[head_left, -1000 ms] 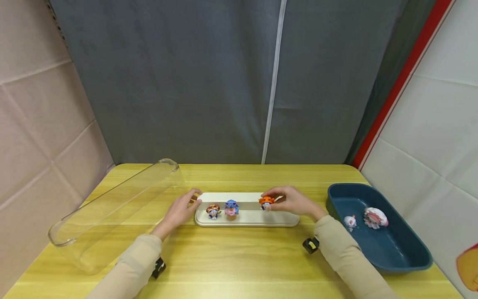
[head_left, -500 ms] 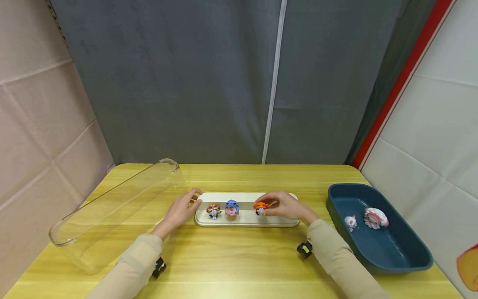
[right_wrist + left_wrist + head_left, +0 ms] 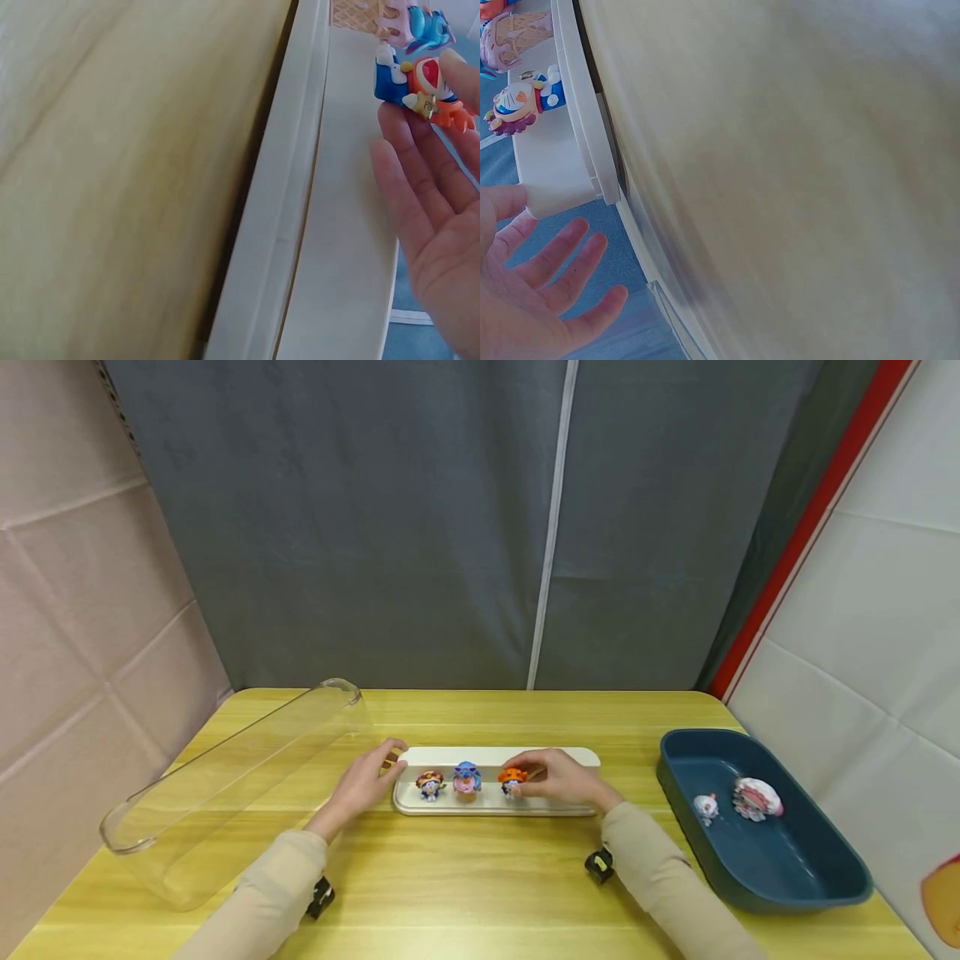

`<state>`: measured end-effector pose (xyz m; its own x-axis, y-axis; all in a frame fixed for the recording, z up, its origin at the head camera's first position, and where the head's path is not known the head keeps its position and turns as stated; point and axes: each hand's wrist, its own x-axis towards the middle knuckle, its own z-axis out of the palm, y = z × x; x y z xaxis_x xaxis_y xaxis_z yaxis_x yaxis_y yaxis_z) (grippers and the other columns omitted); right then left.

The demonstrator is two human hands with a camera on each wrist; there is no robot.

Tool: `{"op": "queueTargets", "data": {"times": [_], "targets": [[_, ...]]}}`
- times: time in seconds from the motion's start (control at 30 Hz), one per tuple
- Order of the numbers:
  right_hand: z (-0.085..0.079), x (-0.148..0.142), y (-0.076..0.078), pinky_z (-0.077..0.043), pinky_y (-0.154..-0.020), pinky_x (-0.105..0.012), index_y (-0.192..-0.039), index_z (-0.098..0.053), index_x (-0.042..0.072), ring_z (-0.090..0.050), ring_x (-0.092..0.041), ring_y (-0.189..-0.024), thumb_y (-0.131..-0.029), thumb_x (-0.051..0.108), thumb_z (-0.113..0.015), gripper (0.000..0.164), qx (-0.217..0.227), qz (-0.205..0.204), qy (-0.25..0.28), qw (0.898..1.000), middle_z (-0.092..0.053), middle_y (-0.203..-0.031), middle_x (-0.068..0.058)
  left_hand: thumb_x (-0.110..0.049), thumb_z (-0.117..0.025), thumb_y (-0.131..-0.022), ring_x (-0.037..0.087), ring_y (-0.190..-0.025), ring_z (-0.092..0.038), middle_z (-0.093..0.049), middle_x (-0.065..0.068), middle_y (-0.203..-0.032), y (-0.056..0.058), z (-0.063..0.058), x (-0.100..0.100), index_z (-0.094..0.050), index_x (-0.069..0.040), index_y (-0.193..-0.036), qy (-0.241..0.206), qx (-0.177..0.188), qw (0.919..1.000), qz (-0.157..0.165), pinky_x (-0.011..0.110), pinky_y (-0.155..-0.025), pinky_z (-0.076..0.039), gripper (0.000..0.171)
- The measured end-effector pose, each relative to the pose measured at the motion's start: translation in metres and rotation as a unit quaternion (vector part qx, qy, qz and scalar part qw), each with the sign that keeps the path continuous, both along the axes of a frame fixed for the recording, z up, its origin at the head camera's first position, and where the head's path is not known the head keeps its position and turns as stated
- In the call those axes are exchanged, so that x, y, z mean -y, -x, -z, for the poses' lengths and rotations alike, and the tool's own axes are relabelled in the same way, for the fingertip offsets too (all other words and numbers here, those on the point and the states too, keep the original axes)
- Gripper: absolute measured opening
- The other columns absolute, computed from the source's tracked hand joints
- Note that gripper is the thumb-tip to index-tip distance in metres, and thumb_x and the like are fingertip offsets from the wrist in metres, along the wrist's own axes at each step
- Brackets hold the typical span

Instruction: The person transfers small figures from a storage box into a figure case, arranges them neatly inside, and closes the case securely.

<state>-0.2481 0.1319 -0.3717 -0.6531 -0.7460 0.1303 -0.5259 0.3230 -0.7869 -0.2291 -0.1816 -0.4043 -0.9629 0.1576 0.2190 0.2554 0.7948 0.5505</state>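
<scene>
A long white stepped display base stands mid-table. My right hand pinches a small orange-topped figurine between thumb and fingers. It is upright, over or on the front step; contact with the step cannot be told. Left of it stands a blue-haired figurine on a pink ice-cream cone, then a figurine with a red-brown hat. At the base's left end my left hand touches the corner with thumb and forefinger. In the left wrist view its other fingers are spread and hold nothing.
A clear plastic cover lies slantwise at the left. To the right, a dark blue bin contains a small white figurine and a larger pink-and-white one. A grey curtain hangs behind the table.
My right hand has moved left along the base with the orange-topped figurine, bringing it nearer the ice-cream figurine. The left hand has stayed at the base's left end.
</scene>
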Motion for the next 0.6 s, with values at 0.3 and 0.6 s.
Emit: {"op": "queueTargets", "data": {"times": [0.3, 0.6], "targets": [[0.023, 0.003, 0.011, -0.046, -0.077, -0.025, -0.113, -0.057, 0.002, -0.057, -0.013, -0.091, -0.081, 0.016, -0.065, 0.036, -0.022, 0.017, -0.01, 1.0, -0.059, -0.104, -0.002, -0.019, -0.052, -0.09, 0.028, -0.092, -0.055, -0.059, 0.013, -0.102, -0.001, 0.0, -0.001, -0.052, -0.01, -0.113, -0.001, 0.0, 1.0, 0.0, 0.046, -0.074, -0.044, 0.025], [0.026, 0.006, 0.008, -0.047, -0.076, -0.026, -0.114, -0.057, 0.002, -0.057, -0.013, -0.09, -0.081, 0.013, -0.064, 0.035, -0.051, 0.027, -0.029, 0.998, -0.059, -0.107, -0.005, -0.019, -0.052, -0.09, 0.028, -0.092, -0.055, -0.059, 0.013, -0.103, -0.001, 0.0, -0.001, -0.051, -0.009, -0.113, -0.001, -0.001, 1.0, 0.0, 0.046, -0.075, -0.044, 0.025]]}}
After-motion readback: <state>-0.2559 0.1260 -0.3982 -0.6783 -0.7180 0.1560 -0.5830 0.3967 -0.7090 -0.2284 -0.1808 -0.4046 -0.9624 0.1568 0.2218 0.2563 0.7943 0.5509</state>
